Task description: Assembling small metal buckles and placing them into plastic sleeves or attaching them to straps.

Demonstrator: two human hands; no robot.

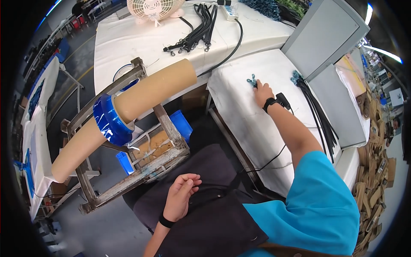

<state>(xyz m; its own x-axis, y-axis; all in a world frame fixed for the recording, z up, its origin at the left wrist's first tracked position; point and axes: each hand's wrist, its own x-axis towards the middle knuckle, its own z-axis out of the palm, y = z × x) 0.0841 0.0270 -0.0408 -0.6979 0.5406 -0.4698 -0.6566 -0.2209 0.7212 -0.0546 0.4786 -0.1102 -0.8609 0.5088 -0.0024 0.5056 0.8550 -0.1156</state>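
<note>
My right hand [264, 94] reaches out over the white-covered table [239, 115], fingers bent together at a few small teal pieces [252, 80]. They look like small hooks or clips. A dark bit shows at the fingertips, and whatever is inside the grip is hidden. My left hand [182, 192] hangs above my dark apron [201, 218], its fingers curled in with nothing visible in them. Right of my right hand lies a bundle of black straps [319, 113] with teal ends [296, 77].
Left stands a worn metal frame [128, 184] with a long cardboard tube [158, 88] carrying a blue film roll [109, 120]. Further back are a fan [155, 7], black straps with metal hooks [197, 32] and a power strip [230, 12]. A grey panel [323, 34] borders the right; a cable [274, 158] crosses the table.
</note>
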